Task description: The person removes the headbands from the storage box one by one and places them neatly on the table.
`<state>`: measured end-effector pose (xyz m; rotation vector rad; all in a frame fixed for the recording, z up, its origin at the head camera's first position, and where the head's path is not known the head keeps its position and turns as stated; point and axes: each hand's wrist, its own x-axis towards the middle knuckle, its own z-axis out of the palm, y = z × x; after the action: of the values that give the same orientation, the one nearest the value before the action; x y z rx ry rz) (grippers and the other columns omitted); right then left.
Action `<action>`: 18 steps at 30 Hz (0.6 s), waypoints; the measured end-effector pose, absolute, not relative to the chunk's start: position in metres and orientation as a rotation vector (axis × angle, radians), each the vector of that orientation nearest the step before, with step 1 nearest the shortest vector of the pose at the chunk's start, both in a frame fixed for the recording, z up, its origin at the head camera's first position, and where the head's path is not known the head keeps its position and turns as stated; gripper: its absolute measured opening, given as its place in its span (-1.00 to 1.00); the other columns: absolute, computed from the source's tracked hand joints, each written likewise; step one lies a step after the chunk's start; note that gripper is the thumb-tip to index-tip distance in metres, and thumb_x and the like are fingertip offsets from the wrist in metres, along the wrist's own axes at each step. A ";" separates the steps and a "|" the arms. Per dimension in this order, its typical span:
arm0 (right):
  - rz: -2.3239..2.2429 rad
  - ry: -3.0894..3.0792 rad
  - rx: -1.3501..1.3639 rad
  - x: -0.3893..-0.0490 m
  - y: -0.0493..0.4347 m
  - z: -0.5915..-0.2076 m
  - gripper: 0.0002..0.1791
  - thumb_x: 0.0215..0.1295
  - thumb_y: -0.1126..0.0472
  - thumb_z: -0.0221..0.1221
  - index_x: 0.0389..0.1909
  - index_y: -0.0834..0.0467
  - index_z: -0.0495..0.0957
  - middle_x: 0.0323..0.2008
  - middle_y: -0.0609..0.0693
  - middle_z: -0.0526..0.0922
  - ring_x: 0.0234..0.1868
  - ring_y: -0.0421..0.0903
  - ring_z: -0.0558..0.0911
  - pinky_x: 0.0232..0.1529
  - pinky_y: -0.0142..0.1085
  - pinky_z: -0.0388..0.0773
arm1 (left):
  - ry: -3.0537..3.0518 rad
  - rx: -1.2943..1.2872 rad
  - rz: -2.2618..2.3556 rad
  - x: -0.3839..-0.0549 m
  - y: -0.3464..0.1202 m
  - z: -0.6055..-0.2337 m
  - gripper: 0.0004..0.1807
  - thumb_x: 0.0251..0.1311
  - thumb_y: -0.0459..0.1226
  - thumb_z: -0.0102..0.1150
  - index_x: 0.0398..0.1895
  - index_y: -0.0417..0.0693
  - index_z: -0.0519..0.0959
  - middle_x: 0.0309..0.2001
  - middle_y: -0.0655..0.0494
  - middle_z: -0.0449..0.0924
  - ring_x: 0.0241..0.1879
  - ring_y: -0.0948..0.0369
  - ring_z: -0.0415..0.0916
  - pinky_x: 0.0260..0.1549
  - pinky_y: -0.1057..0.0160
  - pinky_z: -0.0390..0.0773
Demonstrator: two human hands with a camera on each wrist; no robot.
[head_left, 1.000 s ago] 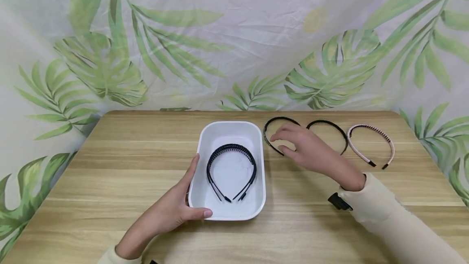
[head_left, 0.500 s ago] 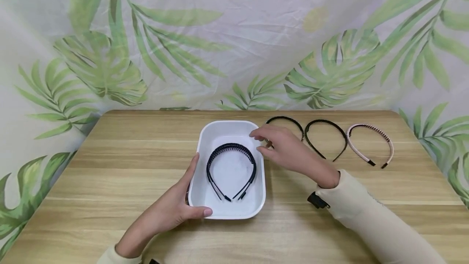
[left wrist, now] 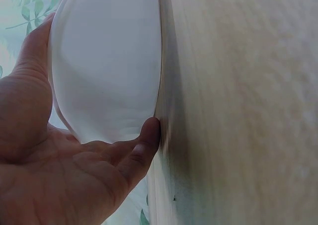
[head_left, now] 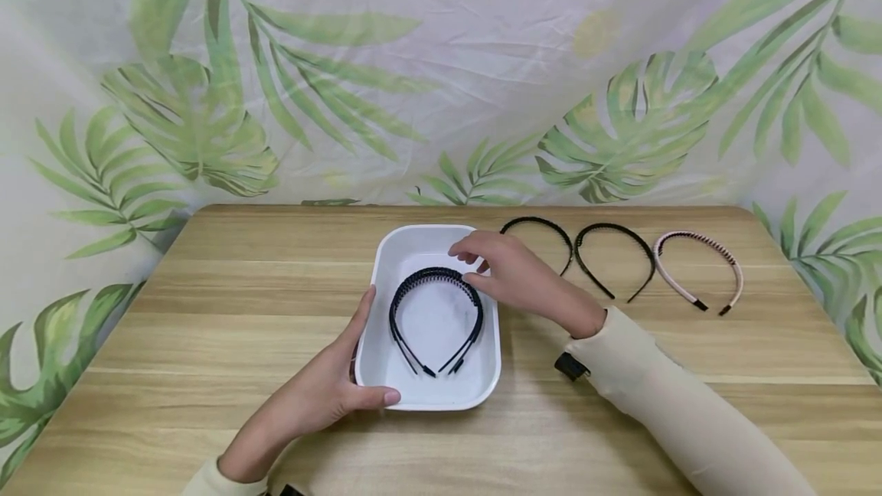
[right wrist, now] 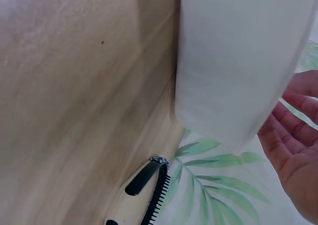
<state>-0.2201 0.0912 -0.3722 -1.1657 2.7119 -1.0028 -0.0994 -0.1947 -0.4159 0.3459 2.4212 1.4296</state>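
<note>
A white rectangular plastic container [head_left: 427,402] stands on the wooden table. My left hand [head_left: 320,385] holds its left near corner, with the thumb over the rim; in the left wrist view fingers lie along the outer wall. Inside lie overlapping black headbands [head_left: 394,320], with toothed inner sides and their tips toward me. My right hand [head_left: 513,274] is over the right rim, fingers loosely bent with nothing between them. The thumb tip overlaps the upper right of these headbands in the head view. In the right wrist view, the right hand [right wrist: 298,145] shows beside the container wall.
Three headbands lie in a row at the back right: a black one [head_left: 534,219] partly behind my right hand, another black one [head_left: 615,228], and a pale pink one with dark stripes [head_left: 740,274]. A leaf-patterned cloth [head_left: 482,60] hangs behind the table [head_left: 241,289].
My right hand has moved left from over the nearest black headband on the table to over the container's right rim. My left hand keeps its hold on the container.
</note>
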 end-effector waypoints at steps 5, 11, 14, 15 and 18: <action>-0.972 2.682 -1.158 -0.229 0.086 -0.377 -0.67 0.34 0.41 0.32 0.11 0.34 0.64 -0.02 0.20 0.74 -0.03 0.06 0.72 -0.01 -0.16 0.70 | 2.429 0.344 1.420 -0.100 -0.195 -0.415 0.49 0.02 -0.08 0.65 0.72 0.32 -0.40 0.73 -0.03 -0.37 0.59 -0.08 0.03 0.23 0.67 0.14; -0.918 2.674 -1.163 -0.237 0.079 -0.382 -0.67 0.35 0.40 0.31 0.12 0.31 0.65 -0.05 0.16 0.74 -0.04 0.02 0.71 -0.02 -0.23 0.69 | 2.430 0.339 1.412 -0.099 -0.195 -0.415 0.49 0.02 -0.08 0.65 0.72 0.33 -0.40 0.73 -0.03 -0.36 0.57 -0.08 0.07 0.23 0.65 0.18; -0.901 2.677 -1.170 -0.241 0.076 -0.384 -0.67 0.34 0.42 0.30 0.11 0.32 0.65 -0.06 0.16 0.74 -0.06 0.02 0.71 -0.04 -0.24 0.68 | 2.427 0.337 1.415 -0.099 -0.195 -0.415 0.49 0.02 -0.08 0.65 0.72 0.33 -0.40 0.73 -0.02 -0.36 0.59 -0.07 0.04 0.23 0.68 0.13; -0.896 2.678 -1.173 -0.242 0.075 -0.385 -0.67 0.34 0.43 0.30 0.11 0.32 0.65 -0.07 0.16 0.74 -0.06 0.02 0.71 -0.04 -0.25 0.68 | 2.427 0.336 1.416 -0.099 -0.195 -0.415 0.49 0.02 -0.08 0.65 0.72 0.33 -0.40 0.73 -0.02 -0.37 0.60 -0.07 0.02 0.23 0.69 0.11; -0.891 2.679 -1.175 -0.244 0.073 -0.388 -0.67 0.32 0.43 0.30 0.10 0.31 0.65 -0.07 0.15 0.74 -0.07 0.01 0.70 -0.05 -0.27 0.67 | 2.427 0.333 1.416 -0.099 -0.195 -0.415 0.49 0.01 -0.08 0.65 0.72 0.34 -0.40 0.73 -0.01 -0.37 0.62 -0.07 -0.03 0.23 0.72 0.06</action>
<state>-0.2445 0.0727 -0.3876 -1.1755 2.6785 -0.8905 -0.0993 -0.1949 -0.4147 0.3326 2.4268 1.4164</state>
